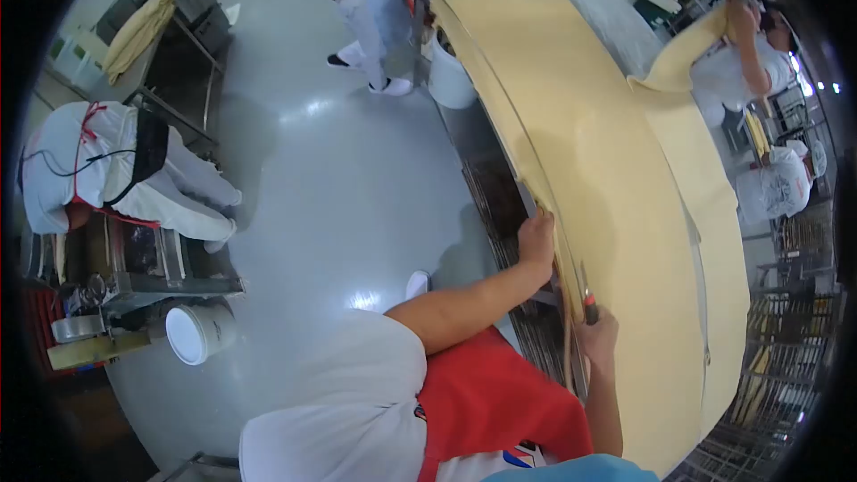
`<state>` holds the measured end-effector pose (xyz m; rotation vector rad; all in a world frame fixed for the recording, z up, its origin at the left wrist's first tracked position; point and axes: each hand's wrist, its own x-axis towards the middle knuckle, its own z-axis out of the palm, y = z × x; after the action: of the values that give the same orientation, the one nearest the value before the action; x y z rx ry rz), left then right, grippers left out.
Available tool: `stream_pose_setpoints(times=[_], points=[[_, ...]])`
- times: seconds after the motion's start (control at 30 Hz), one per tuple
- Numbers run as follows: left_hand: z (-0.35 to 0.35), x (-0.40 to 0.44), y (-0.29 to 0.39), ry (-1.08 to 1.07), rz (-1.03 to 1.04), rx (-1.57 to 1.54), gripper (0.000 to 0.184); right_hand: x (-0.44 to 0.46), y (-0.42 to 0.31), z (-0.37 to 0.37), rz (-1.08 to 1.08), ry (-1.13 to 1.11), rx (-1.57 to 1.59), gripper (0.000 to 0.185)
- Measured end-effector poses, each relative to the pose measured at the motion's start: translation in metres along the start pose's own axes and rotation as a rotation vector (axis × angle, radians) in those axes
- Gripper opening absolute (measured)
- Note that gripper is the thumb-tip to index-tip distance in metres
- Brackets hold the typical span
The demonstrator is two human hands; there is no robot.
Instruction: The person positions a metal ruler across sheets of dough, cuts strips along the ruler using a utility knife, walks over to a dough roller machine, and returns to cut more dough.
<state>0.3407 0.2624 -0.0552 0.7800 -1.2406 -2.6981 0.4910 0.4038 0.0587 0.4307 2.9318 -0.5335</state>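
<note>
A long pale-yellow sheet of dough (571,98) covers the table in front of me, with a cut line running along its near edge. My right hand (596,337) is closed around a knife (589,303) with a red and black handle. Its blade points away from me, over the dough close to the cut. Farther along the same edge, my left hand (536,241) is closed on the narrow dough strip (520,147) at the table's side. The fingertips of that hand are partly hidden.
A white bucket (449,80) stands by the table's far left corner. A co-worker (745,62) across the table lifts a dough flap (683,54). Another person (370,0) stands at the far end, and one bends over (98,161) at left. A lidded bucket (192,335) is on the floor.
</note>
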Motion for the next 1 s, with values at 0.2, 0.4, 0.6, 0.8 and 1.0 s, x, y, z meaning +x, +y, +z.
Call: stream_pose_setpoints(times=[0.2,0.4,0.6,0.8,1.0], points=[[0.003,0.001,0.046,0.17,-0.018,0.309,0.027,0.006,-0.004,-0.051,0.017,-0.07,0.283,0.019],[-0.01,0.011,0.082,-0.013,0.136,0.509,0.028,-0.004,0.035,-0.043,-0.044,0.063,0.283,0.014],[-0.024,0.097,0.178,-0.088,0.684,0.906,0.023,-0.002,0.031,-0.042,0.037,0.163,0.311,0.013],[0.007,0.24,0.287,-0.065,0.993,0.785,0.021,0.029,-0.024,-0.035,0.028,0.328,0.281,0.015],[-0.016,0.483,0.281,0.303,0.811,0.574,0.027,0.061,-0.09,-0.01,0.071,0.426,0.14,0.014]])
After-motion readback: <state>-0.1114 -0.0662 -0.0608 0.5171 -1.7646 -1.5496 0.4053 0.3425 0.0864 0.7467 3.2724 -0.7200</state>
